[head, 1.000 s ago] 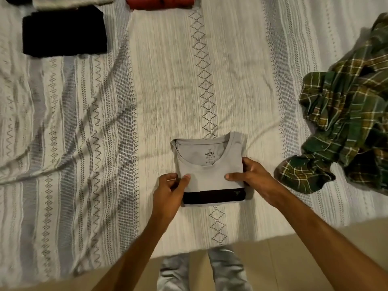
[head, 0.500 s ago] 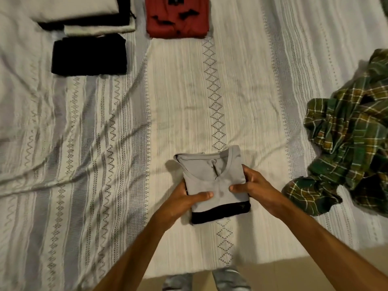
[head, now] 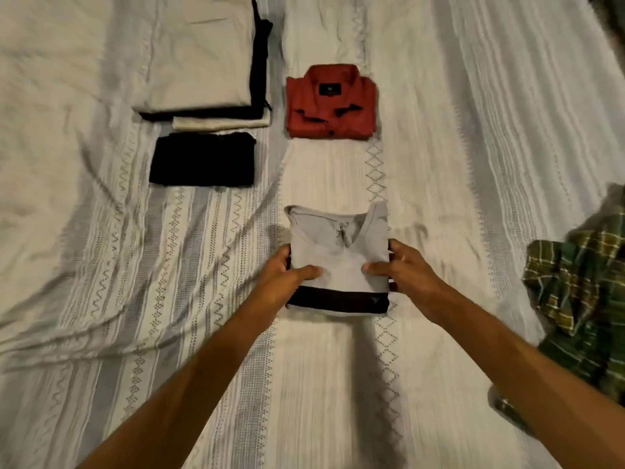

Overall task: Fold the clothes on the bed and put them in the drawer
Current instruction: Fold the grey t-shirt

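A folded grey T-shirt (head: pixel 340 262) with a black band near its lower edge sits in the middle of the bed. My left hand (head: pixel 282 275) grips its left edge, thumb on top. My right hand (head: pixel 400 269) grips its right edge the same way. Beyond it lies a folded red shirt (head: pixel 331 103). A folded black garment (head: pixel 203 159) lies at the upper left, below a stack of cream and black folded clothes (head: pixel 199 55). An unfolded green plaid shirt (head: pixel 581 299) is crumpled at the right.
The bed is covered by a white sheet (head: pixel 473 147) with grey patterned stripes, wrinkled on the left. No drawer is in view.
Both hands have carried the grey T-shirt up the bed toward the red shirt. The view has tilted forward, so the folded piles now show fully and the floor has dropped out.
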`<state>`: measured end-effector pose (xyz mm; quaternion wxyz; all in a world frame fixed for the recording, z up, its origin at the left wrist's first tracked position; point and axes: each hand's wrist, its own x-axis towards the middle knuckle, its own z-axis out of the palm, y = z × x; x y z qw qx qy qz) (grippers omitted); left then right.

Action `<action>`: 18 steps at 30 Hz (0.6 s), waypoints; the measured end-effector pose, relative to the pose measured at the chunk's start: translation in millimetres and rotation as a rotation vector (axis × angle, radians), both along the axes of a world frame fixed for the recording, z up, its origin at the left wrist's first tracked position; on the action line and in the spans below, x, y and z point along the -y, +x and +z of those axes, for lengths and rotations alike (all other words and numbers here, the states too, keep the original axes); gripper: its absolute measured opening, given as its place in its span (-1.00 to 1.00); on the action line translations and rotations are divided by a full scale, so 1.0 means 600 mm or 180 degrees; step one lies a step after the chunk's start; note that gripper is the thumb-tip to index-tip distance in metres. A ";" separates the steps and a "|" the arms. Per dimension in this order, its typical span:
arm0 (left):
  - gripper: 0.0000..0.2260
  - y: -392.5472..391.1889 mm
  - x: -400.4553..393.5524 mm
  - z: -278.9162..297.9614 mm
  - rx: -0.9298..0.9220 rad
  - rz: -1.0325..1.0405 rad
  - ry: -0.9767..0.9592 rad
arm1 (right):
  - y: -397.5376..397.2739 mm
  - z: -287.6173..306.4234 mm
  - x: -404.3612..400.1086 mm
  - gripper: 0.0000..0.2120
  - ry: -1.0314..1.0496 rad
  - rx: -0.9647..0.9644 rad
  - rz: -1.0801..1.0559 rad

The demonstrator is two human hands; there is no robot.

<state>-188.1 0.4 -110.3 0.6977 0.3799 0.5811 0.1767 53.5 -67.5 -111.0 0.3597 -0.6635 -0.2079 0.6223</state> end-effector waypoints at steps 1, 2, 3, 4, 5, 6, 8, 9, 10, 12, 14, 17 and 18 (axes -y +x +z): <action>-0.49 0.004 -0.025 0.002 0.0022 0.0048 0.0040 | 0.000 0.000 -0.029 -0.55 0.0021 0.0019 -0.0012; -0.49 0.007 -0.056 0.001 0.0043 0.0115 0.0084 | -0.001 -0.001 -0.065 -0.55 0.0047 0.0035 -0.0017; -0.50 0.010 -0.081 0.002 0.0070 0.0167 0.0136 | -0.001 0.000 -0.095 -0.56 0.0081 0.0048 -0.0024; -0.50 0.015 -0.107 0.000 0.0103 0.0220 0.0181 | 0.000 -0.002 -0.127 -0.56 0.0098 0.0083 -0.0031; -0.50 0.020 -0.142 -0.006 0.0131 0.0250 0.0231 | 0.004 -0.007 -0.165 -0.57 0.0107 0.0123 -0.0034; -0.50 0.024 -0.167 -0.011 0.0119 0.0292 0.0278 | 0.007 -0.011 -0.193 -0.58 0.0103 0.0174 -0.0027; -0.53 0.032 -0.222 -0.026 0.0070 0.0354 0.0412 | 0.015 -0.029 -0.252 -0.60 0.0134 0.0246 -0.0011; -0.55 0.039 -0.250 -0.039 0.0046 0.0354 0.0446 | 0.021 -0.042 -0.278 -0.60 0.0132 0.0274 -0.0032; -0.56 0.044 -0.268 -0.048 0.0034 0.0364 0.0438 | 0.025 -0.052 -0.296 -0.61 0.0112 0.0297 -0.0067; -0.55 0.053 -0.301 -0.074 0.0008 0.0373 0.0340 | 0.034 -0.082 -0.322 -0.65 0.0065 0.0328 -0.0157; -0.53 0.057 -0.315 -0.100 -0.0094 0.0330 0.0237 | 0.040 -0.109 -0.329 -0.71 0.0005 0.0386 -0.0253; -0.51 0.056 -0.309 -0.128 -0.0384 0.0330 0.0243 | 0.041 -0.146 -0.317 -0.71 0.0005 0.0389 -0.0491; -0.50 0.055 -0.302 -0.134 -0.0570 0.0349 0.0393 | 0.038 -0.150 -0.310 -0.69 0.0083 0.0338 -0.0541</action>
